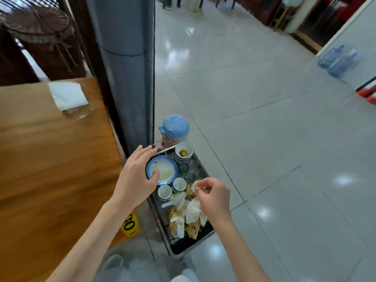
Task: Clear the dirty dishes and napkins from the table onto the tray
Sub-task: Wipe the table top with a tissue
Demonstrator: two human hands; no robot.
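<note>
Two small cups stand side by side on the metal tray, which sits on the tiled floor beside the wooden surface. Left hand grips the rim of a blue-edged plate, thumb on the inside, fingers curled over the far edge. Right hand pinches a small pale scrap above the crumpled napkins heaped on the tray's near half. Stacked bowls (top one stained brown) occupy the far corner. One white napkin lies on the surface. A blue-lidded jug stands just beyond the tray.
</note>
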